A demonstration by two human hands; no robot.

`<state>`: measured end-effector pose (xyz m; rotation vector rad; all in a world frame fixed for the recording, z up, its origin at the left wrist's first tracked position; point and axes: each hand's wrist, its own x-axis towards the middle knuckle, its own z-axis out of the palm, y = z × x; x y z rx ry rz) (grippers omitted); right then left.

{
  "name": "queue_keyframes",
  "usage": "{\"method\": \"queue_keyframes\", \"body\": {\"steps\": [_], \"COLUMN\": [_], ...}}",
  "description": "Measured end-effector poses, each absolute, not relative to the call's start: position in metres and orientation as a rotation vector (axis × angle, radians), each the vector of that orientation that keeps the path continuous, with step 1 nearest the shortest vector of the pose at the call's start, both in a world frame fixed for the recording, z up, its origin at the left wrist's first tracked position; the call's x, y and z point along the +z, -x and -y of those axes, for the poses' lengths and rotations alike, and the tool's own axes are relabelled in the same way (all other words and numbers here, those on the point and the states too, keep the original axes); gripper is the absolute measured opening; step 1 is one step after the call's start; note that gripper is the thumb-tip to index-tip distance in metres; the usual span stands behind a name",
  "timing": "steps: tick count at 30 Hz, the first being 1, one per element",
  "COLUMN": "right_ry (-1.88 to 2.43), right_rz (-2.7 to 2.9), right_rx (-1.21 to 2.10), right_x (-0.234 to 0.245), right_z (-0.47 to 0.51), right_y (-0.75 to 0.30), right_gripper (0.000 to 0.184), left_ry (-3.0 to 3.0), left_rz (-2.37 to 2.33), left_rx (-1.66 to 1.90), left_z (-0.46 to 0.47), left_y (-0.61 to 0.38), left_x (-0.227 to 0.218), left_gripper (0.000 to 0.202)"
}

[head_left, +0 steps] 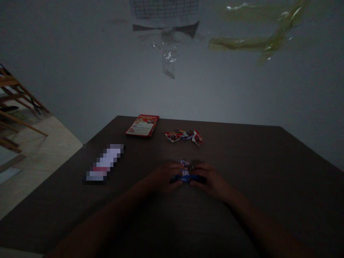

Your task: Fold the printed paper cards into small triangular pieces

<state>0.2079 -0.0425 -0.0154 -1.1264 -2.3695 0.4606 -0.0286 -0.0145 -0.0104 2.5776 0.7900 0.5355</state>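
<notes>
"Wrapper [185,172] in both hands, then?"

"Looks so, down at the table [242,150], near its middle: left hand [166,175] closed on one end, right hand [211,181] on the other, thumbs on the near side."

"Which step?"

"Folding or shaping, I'd judge. Too dim to tell how tightly they pinch."

"And next?"

"Probably calls for steady ends and small finger movements."

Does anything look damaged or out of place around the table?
Mostly the wall: uneven yellowish tape strips mark its upper right, and a clear plastic scrap is stuck near its middle, like leftovers. On the table, the red-and-white printed pieces look creased and lie askew. No spill shows, though it's dim.
</notes>
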Motion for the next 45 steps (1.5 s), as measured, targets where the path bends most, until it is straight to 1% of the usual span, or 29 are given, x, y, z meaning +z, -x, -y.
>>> {"method": "queue_keyframes", "body": {"steps": [9,14,16,19,24,30,38,45], "right_ry": [1.158,1.129,1.134,1.158,1.195,1.177,1.24,1.39], "right_rz": [2.326,2.371,2.417,2.493,2.532,2.538,2.529,2.483], "right_rx": [0.465,0.386,0.341,0.28,0.23,0.227,0.354,0.413], "right_x": [-0.016,-0.016,-0.017,-0.016,-0.015,-0.018,-0.019,-0.018], "right_z": [0.045,0.047,0.047,0.048,0.05,0.046,0.045,0.043], "right_y": [-0.205,-0.205,-0.205,-0.204,-0.203,-0.202,-0.202,-0.197], "right_gripper": [0.022,0.019,0.018,0.021,0.025,0.02,0.018,0.022], "left_ry": [-2.507,-2.52,-2.541,-2.62,-2.793,-2.857,-2.795,-2.72], "left_rz": [-0.788,-0.782,-0.808,-0.846,-0.861,-0.839,-1.063,-1.182], "left_rx": [0.555,0.558,0.567,0.553,0.431,0.394,0.279,0.217], "left_z": [0.012,0.011,0.013,0.016,0.022,0.021,0.023,0.02], "left_y": [0.03,0.028,0.026,0.024,0.02,0.017,0.016,0.013], "left_x": [-0.013,-0.016,-0.016,-0.014,-0.006,-0.008,-0.008,-0.011], "left_gripper": [0.024,0.027,0.025,0.02,0.019,0.023,0.025,0.029]}}
